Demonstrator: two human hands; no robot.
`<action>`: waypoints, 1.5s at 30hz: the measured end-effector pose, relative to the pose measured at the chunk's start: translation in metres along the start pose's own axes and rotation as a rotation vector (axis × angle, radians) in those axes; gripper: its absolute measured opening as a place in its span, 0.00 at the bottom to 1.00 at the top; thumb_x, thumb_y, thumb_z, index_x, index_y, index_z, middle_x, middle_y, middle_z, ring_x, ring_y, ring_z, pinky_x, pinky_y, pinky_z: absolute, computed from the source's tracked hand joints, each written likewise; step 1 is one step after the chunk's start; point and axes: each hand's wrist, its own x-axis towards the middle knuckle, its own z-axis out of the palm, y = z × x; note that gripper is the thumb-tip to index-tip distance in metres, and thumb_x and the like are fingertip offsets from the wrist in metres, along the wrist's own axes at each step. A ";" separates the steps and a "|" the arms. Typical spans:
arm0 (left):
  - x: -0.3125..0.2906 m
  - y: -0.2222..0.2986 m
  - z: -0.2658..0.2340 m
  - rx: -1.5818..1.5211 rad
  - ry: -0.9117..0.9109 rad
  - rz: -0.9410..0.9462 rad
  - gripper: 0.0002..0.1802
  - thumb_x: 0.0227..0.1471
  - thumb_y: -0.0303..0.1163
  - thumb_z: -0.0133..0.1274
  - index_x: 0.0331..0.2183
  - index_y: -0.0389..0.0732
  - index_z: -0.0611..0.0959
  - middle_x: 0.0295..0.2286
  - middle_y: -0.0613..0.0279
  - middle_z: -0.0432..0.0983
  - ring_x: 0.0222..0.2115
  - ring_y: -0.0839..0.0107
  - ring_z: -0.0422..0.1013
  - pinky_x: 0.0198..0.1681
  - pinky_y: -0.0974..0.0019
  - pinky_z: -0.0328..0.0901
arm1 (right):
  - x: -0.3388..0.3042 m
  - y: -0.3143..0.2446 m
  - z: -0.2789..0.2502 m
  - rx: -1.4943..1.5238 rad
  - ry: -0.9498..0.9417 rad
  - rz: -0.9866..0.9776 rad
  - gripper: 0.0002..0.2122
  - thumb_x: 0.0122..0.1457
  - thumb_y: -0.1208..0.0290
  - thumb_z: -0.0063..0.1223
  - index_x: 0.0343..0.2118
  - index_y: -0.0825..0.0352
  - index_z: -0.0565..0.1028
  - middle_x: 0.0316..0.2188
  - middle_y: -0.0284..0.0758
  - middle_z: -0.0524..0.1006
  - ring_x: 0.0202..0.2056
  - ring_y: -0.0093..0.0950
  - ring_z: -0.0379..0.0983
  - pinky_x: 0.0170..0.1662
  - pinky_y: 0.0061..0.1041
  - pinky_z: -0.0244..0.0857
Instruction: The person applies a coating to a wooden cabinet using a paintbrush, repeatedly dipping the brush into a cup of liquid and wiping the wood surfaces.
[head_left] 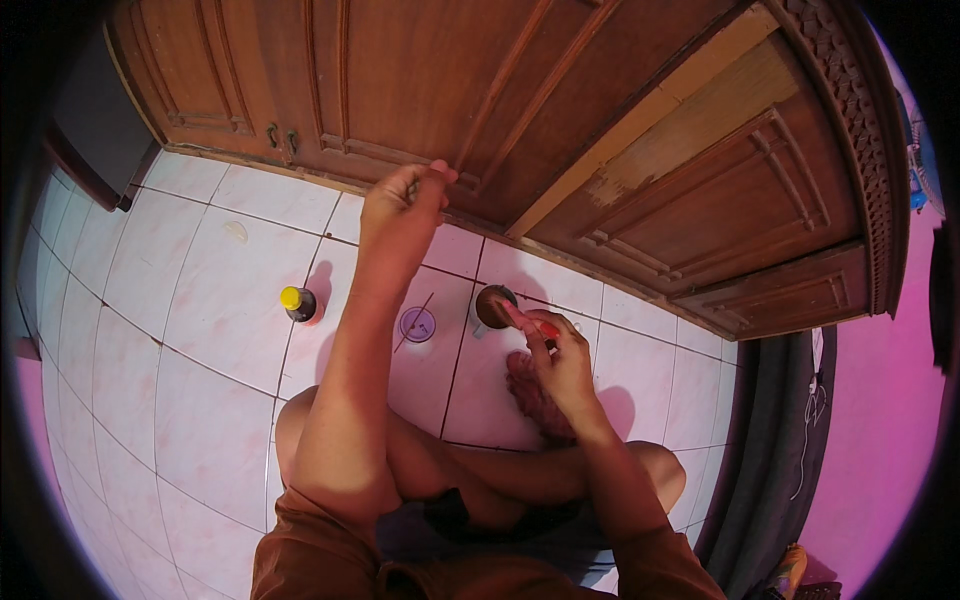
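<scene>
- Mug (490, 310) stands on the tiled floor (220, 330), right hand (562, 358) beside it, gripping a red object (548, 329).
- Left hand (408, 192) hangs curled before the wooden cabinet (400, 80); whether it holds anything, I can't tell.
- Purple dish (408, 330) and yellow-capped bottle (300, 306) sit leftward; a foot (530, 392) crowds near.

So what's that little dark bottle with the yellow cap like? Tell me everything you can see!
The small dark bottle with the round yellow cap looks smooth and shiny, maybe plastic or glass. Its cap is on, and it seems to stand upright on the pale, pink-tinged tiled floor, left of the person's raised left forearm. Reddish colour shows at its lower right, though I can't tell whether that's a label. Neither hand touches it.
</scene>
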 end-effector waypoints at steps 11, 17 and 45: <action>0.002 -0.001 0.003 0.025 0.010 0.003 0.16 0.63 0.42 0.53 0.37 0.37 0.84 0.22 0.73 0.70 0.23 0.83 0.63 0.26 0.77 0.57 | -0.013 0.025 0.001 0.778 0.239 0.536 0.12 0.66 0.69 0.55 0.48 0.68 0.74 0.34 0.37 0.80 0.30 0.23 0.77 0.29 0.19 0.68; 0.001 0.000 0.001 0.040 -0.003 -0.004 0.17 0.63 0.42 0.52 0.37 0.38 0.84 0.22 0.73 0.70 0.23 0.84 0.63 0.26 0.77 0.56 | -0.024 0.036 -0.010 1.053 0.309 0.758 0.12 0.64 0.68 0.56 0.47 0.69 0.74 0.32 0.40 0.80 0.29 0.27 0.77 0.30 0.20 0.70; 0.002 -0.003 0.001 0.082 0.007 -0.009 0.16 0.63 0.42 0.52 0.37 0.39 0.85 0.21 0.73 0.70 0.22 0.84 0.61 0.25 0.78 0.55 | -0.021 -0.008 -0.028 0.039 0.125 0.065 0.15 0.65 0.73 0.55 0.53 0.70 0.75 0.36 0.39 0.80 0.35 0.26 0.79 0.41 0.24 0.71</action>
